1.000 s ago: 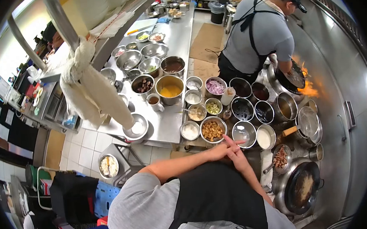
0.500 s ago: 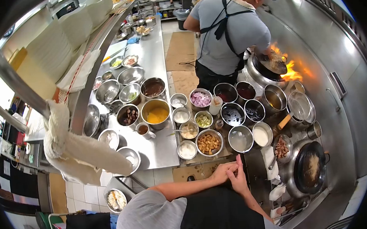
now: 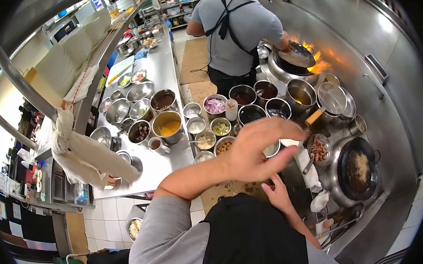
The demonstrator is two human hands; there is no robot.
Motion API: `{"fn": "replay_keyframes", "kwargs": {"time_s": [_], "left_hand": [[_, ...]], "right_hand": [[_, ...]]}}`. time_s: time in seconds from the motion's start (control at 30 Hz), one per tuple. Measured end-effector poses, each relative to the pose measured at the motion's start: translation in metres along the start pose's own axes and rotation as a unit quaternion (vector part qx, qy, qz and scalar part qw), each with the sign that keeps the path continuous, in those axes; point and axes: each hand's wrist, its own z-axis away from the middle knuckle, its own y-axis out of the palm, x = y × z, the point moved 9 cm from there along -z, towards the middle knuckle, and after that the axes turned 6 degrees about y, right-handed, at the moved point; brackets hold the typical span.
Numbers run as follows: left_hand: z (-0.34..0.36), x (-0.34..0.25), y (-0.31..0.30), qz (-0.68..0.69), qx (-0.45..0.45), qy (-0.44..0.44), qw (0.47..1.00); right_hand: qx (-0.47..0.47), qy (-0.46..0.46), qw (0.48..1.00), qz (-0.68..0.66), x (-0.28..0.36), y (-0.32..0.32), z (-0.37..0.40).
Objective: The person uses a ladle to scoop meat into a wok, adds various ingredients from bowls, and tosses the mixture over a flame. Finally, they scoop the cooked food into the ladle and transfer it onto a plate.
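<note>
My left hand (image 3: 264,150) is raised close to the camera, above the pots and bowls, with its fingers curved and the thumb held apart. Nothing shows in it. My right hand (image 3: 277,194) is lower, in front of my black apron (image 3: 253,232); its visible fingers are apart and hold nothing, and part of it lies behind my left hand. To the right of both hands is a metal bowl of chopped meat (image 3: 319,149) with a ladle resting by it. My left hand hides part of a bowl of browned cubes (image 3: 224,147) and several pots behind it.
A dark wok (image 3: 357,168) with browned food sits on the right burner. Ahead, a co-worker (image 3: 236,34) holds a wok (image 3: 295,58) over flames. A strainer with a wooden handle (image 3: 314,117) lies near the pots. Left, a steel counter (image 3: 174,156) carries several bowls.
My hands were together and have parted. The left one has risen toward the camera, over the pots. The co-worker's wok has tilted, and my view has shifted.
</note>
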Motion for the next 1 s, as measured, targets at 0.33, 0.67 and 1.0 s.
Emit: {"fn": "replay_keyframes", "kwargs": {"time_s": [0.33, 0.67, 1.0], "left_hand": [[-0.048, -0.170, 0.084, 0.041, -0.138, 0.415, 0.898], [-0.063, -0.165, 0.149, 0.039, -0.106, 0.279, 0.953], [0.040, 0.030, 0.294, 0.028, 0.357, -0.064, 0.931]], "right_hand": [[0.027, -0.005, 0.999, 0.025, -0.007, -0.053, 0.047], [0.006, -0.018, 0.998, 0.059, -0.073, -0.088, 0.093], [-0.006, 0.056, 0.997, 0.057, -0.105, -0.109, 0.107]]}}
